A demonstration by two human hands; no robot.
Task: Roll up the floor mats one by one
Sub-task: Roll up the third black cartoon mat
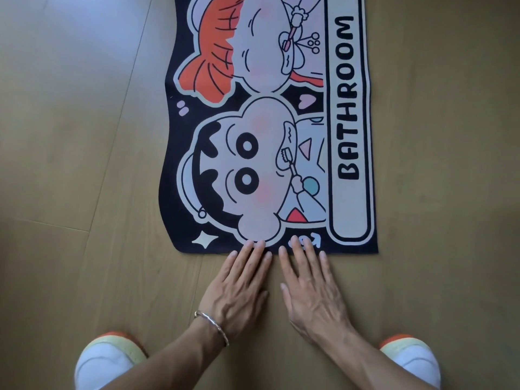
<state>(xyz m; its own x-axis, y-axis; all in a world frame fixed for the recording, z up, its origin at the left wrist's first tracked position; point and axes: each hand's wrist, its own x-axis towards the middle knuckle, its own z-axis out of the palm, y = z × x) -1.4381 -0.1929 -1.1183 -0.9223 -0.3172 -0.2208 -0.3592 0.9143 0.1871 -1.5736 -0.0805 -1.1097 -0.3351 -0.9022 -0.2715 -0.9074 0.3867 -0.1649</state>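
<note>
Floor mat (pixel 270 122) lies fully flat on the wooden floor (pixel 84 136), no roll started. Left hand (pixel 239 285) and right hand (pixel 312 288) rest side by side, fingers straight, tips on the mat's near edge, clamped on nothing. Judging by this, the whole rolling job remains.

Both bare hands are lying flat, side by side: left hand (pixel 239 280), right hand (pixel 309 282), fingers straight, pointing forward.
</note>
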